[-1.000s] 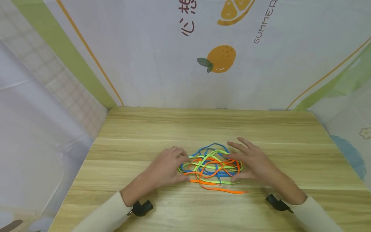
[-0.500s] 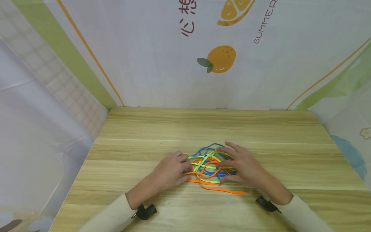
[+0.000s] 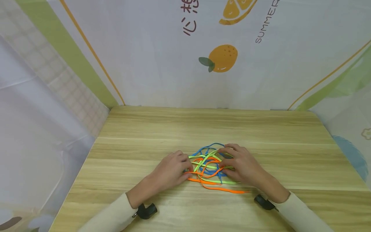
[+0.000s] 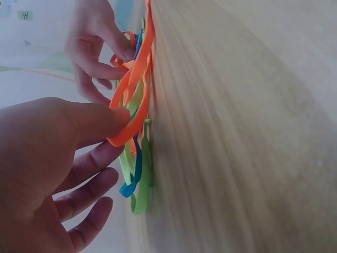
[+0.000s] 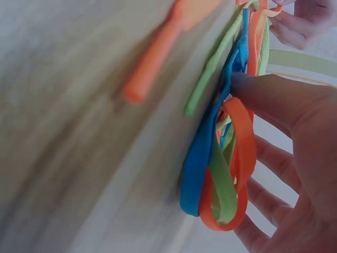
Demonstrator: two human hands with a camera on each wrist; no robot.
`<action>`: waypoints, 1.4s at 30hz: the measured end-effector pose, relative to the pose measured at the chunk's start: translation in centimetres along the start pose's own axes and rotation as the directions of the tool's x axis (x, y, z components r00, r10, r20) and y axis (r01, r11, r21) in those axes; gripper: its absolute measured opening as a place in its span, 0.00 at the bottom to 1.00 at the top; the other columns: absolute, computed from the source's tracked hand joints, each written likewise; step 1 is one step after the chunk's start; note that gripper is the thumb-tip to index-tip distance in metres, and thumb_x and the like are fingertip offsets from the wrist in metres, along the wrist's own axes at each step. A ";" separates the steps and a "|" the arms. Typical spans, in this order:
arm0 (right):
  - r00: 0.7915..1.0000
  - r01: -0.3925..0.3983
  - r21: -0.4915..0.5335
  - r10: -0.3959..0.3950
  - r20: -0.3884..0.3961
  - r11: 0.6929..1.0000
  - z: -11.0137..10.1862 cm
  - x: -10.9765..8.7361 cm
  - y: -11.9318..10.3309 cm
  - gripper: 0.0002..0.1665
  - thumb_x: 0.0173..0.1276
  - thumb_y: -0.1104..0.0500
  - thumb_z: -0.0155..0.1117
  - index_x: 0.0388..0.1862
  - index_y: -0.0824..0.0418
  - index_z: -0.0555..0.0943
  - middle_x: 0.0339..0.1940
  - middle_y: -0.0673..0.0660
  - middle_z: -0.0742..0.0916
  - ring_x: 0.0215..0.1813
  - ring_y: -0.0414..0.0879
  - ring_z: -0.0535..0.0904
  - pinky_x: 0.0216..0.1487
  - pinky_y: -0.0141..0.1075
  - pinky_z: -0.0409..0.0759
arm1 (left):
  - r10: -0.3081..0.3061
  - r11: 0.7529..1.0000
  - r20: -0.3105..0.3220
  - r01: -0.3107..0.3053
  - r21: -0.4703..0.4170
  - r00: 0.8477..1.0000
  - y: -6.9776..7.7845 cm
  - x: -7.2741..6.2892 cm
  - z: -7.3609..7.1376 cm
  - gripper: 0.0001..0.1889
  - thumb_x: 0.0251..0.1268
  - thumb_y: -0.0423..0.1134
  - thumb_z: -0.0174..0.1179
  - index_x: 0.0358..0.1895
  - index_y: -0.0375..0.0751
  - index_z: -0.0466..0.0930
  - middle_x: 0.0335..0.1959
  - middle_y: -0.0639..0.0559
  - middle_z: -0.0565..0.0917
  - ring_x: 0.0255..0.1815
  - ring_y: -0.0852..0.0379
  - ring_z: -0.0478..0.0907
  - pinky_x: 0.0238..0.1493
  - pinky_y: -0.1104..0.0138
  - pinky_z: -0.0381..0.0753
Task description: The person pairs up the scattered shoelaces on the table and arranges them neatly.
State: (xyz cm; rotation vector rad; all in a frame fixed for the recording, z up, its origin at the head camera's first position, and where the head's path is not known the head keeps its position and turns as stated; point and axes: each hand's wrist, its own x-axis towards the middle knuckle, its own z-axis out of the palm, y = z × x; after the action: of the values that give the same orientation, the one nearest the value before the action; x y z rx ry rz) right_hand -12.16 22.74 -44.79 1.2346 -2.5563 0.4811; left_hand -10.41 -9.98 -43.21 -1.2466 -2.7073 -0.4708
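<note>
A loose tangle of flat orange, blue and yellow-green shoelaces [image 3: 209, 165] lies on the wooden table between both hands. At its left side, my left hand [image 3: 173, 170] pinches an orange shoelace [image 4: 140, 71] between thumb and index finger; its other fingers are bent beside the laces. My right hand [image 3: 244, 166] grips the tangle's right side. In the right wrist view its thumb lies on a blue shoelace [image 5: 196, 171], while the fingers are behind the loops. An orange loop and a green shoelace [image 5: 224, 192] hang beside the blue one. The fingertips are partly hidden by laces.
Pale wood table [image 3: 162, 125] extends around the laces on all sides. An orange lace end [image 3: 237, 192] sticks out toward the front. White printed cloth [image 3: 162, 64] stands behind the table and along both sides. Dark wrist devices [image 3: 146, 211] sit at both cuffs.
My right hand has moved left and down onto the laces, and its spread fingers have curled in. The left hand has shifted slightly right and closed on the lace.
</note>
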 end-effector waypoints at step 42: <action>0.979 -0.096 0.555 0.179 -0.098 0.826 -7.8 2.9 -0.9 0.22 0.71 0.73 0.75 0.44 0.44 0.89 0.42 0.48 0.91 0.45 0.42 0.86 0.49 0.32 0.83 | -0.096 0.900 -0.275 -0.035 -0.434 0.957 -0.3 2.2 -7.2 0.04 0.72 0.34 0.74 0.39 0.49 0.90 0.39 0.63 0.87 0.44 0.60 0.81 0.46 0.61 0.83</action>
State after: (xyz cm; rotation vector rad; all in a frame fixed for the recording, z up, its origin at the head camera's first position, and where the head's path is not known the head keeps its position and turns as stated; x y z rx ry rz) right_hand -12.48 23.28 -36.48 1.1132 -2.4659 1.3650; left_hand -12.14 -10.97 -35.93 -1.1082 -2.4460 -1.2167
